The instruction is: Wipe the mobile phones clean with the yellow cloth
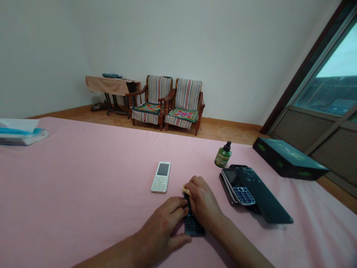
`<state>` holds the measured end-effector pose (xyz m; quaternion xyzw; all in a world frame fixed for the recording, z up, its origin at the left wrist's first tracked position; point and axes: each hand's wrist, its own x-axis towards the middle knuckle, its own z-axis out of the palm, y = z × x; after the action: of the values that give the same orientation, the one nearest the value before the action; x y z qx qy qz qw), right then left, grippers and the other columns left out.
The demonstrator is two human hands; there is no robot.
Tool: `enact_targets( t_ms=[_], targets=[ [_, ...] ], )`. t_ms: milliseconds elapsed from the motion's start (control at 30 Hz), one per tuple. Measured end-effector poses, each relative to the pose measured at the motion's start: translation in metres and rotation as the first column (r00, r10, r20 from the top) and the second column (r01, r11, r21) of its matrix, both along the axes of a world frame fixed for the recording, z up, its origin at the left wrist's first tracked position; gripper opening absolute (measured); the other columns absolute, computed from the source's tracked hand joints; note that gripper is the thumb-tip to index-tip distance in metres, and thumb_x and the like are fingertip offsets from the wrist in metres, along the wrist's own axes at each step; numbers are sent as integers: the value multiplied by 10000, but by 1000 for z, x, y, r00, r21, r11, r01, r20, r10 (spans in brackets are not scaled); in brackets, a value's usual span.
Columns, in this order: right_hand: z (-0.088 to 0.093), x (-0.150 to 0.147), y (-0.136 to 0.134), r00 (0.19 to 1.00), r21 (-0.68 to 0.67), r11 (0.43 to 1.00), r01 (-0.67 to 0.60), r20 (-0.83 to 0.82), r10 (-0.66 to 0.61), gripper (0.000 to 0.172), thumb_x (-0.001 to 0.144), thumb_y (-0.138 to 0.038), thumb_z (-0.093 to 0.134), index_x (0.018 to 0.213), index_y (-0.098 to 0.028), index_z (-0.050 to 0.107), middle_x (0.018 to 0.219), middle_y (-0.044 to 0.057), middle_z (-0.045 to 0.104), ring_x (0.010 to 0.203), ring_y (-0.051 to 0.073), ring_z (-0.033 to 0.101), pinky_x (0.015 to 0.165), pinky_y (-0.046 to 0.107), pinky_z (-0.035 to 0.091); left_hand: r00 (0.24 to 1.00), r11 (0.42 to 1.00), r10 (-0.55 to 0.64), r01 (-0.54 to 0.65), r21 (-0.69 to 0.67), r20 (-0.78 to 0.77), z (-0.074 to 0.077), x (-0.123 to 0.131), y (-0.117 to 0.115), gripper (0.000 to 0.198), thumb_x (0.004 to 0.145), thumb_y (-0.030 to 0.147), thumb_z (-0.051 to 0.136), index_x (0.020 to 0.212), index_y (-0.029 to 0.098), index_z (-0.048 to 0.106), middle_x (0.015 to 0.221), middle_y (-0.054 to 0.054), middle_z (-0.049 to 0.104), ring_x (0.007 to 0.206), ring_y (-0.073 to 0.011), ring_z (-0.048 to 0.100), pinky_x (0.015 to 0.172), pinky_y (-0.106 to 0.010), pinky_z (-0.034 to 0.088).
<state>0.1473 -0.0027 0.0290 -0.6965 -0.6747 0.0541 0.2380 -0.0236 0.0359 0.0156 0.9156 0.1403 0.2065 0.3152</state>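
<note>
A dark keypad mobile phone (192,225) lies on the pink bed sheet in front of me, its keys toward me and its upper part mostly covered by my hands. My left hand (166,221) grips it from the left, with bent fingers on its side and the thumb near its lower end. Pressed on the phone's upper end is a small yellow cloth (187,191), closed in the fingers of my right hand (203,203). Just beyond my left hand a white keypad phone (161,178) lies face up on the sheet.
To the right, a blue-keyed phone (242,191) rests on other phones beside a long dark flat case (266,197). Behind them stand a green spray bottle (223,155) and a black box (288,158). A blue-and-white packet (23,136) lies far left. Two wooden chairs (182,100) stand beyond.
</note>
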Motion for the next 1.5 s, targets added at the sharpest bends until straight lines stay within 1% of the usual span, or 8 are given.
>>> enact_targets(
  t_ms=[233,500,700,867,967,1100,1233,1500],
  targets=[
    [3,9,-2,997,6,997,72,-1,-72,212,744,19,508,771,-141,644,856,96,584,889,230,504,787,319,394,1000,1000,2,-2,-11,3,-1,0,-1,483,730,117,781,1172,190,600,1259,-117,580,1175,-278,535,1003,-412,464],
    [-1,-2,2,1000,1,1000,-3,1,3,255,802,10,493,795,-184,658,880,54,598,891,192,509,774,271,404,1000,1000,-1,0,-17,-5,-2,1,1,509,727,148,797,1194,179,596,1252,-120,581,1171,-278,536,1018,-410,456],
    [3,8,-2,997,7,997,74,29,-74,214,757,16,508,765,-149,643,858,98,582,889,235,498,779,328,399,1000,1000,-6,6,-16,-9,0,1,0,489,731,129,792,1176,184,598,1256,-116,581,1178,-273,529,1010,-403,460],
    [0,-1,0,1000,-1,1000,-19,12,19,233,822,-15,506,744,-189,639,859,48,594,885,187,513,752,264,405,1000,1000,-7,7,-24,-7,-1,1,1,517,716,133,804,1187,185,596,1246,-112,585,1170,-274,534,1019,-411,452],
    [-1,-2,0,999,0,999,-40,-2,40,215,792,-10,527,760,-190,641,870,44,598,890,187,516,756,261,406,1000,1000,-2,1,-22,-13,-1,1,0,514,722,132,799,1190,188,594,1247,-109,584,1171,-268,535,1024,-406,451],
    [2,13,-6,999,11,999,32,-14,-32,244,714,42,503,762,-159,632,859,79,591,884,217,513,774,303,399,1000,1000,-2,2,1,-12,-2,0,0,497,735,148,795,1188,183,593,1258,-123,578,1185,-276,526,1017,-415,459],
    [2,34,-11,994,30,994,108,-37,-107,207,739,18,486,743,-144,614,815,96,577,836,237,510,755,346,391,1000,1000,7,-7,23,-9,-5,0,1,524,724,138,806,1201,157,590,1280,-146,568,1203,-282,515,1024,-419,456],
    [-8,48,-7,981,22,999,-36,-188,39,270,715,32,489,800,-163,654,812,38,629,802,172,573,738,273,432,1000,1000,12,-11,18,-24,-3,0,0,556,697,127,826,1206,125,601,1271,-150,580,1194,-282,524,1020,-397,462]
  ],
)
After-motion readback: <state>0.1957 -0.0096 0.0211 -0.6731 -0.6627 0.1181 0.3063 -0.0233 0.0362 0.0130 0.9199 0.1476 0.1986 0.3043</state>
